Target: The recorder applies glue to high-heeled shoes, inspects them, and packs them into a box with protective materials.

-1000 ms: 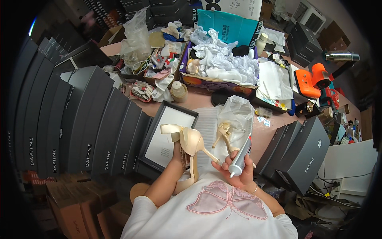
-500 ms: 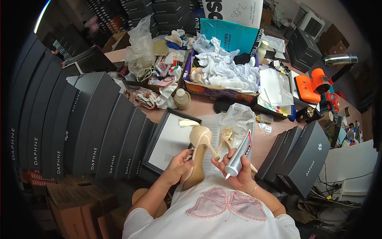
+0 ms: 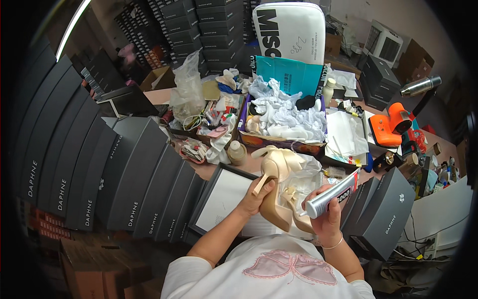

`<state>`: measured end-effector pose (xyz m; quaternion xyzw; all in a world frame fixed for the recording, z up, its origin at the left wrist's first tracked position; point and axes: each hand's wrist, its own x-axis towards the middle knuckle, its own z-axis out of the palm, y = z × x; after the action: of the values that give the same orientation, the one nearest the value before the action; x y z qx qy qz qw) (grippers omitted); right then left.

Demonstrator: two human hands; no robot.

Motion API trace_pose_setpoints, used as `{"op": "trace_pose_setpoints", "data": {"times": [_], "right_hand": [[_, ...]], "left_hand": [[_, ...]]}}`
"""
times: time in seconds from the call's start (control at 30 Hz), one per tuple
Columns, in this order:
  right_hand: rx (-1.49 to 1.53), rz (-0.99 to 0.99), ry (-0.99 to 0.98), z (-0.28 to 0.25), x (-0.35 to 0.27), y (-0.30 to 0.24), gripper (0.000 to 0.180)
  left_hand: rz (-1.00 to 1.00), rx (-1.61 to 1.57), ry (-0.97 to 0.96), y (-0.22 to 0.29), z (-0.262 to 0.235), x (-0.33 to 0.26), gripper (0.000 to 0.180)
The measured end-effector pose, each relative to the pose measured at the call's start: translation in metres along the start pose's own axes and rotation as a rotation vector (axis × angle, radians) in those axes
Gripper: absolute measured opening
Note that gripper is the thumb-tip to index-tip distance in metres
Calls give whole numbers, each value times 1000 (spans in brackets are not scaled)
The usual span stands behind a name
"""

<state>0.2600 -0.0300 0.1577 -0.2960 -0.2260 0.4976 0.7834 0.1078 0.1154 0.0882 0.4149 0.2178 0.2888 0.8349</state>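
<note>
My left hand [image 3: 256, 198] is closed round a beige high-heeled sandal [image 3: 277, 214], gripping it near the heel. The sandal is tilted, its slim heel pointing down to the left and its straps at the far end. My right hand [image 3: 326, 219] wraps round a silver glue tube [image 3: 332, 195] with a dark and red printed end. The tube's narrow white nozzle points left toward the sandal, with a small gap between them. Behind the held sandal, a second beige sandal [image 3: 290, 193] lies partly hidden in white tissue paper [image 3: 309, 168].
Dark shoeboxes [image 3: 134, 169] stand in a row on the left, and more boxes [image 3: 383, 214] on the right. An open grey box lid [image 3: 224, 194] lies by my left arm. Beyond are a carton of crumpled paper [image 3: 286, 117], a capped bottle [image 3: 236, 153] and an orange device [image 3: 386, 129].
The held sandal has been raised and turned, so its heel now points down-left. My right hand has swung the glue tube so the nozzle faces left. The whole view has shifted slightly.
</note>
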Motion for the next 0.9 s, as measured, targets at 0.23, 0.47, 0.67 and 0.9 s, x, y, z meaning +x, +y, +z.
{"op": "trace_pose_setpoints", "data": {"times": [0.23,0.47,0.67,0.9], "right_hand": [[-263,-192,-71,22,0,-3,55],[-671,-330,-304,17,-16,9,48],[-861,-509,-381,16,-18,13,41],[-852,-502,-414,15,-18,16,43]], "left_hand": [[-20,-253,-47,-40,37,-10,39],[-192,-80,-179,-36,45,-27,45],[-109,-71,-219,-60,36,-27,44],[-54,-89,-213,-79,31,-25,43]]}}
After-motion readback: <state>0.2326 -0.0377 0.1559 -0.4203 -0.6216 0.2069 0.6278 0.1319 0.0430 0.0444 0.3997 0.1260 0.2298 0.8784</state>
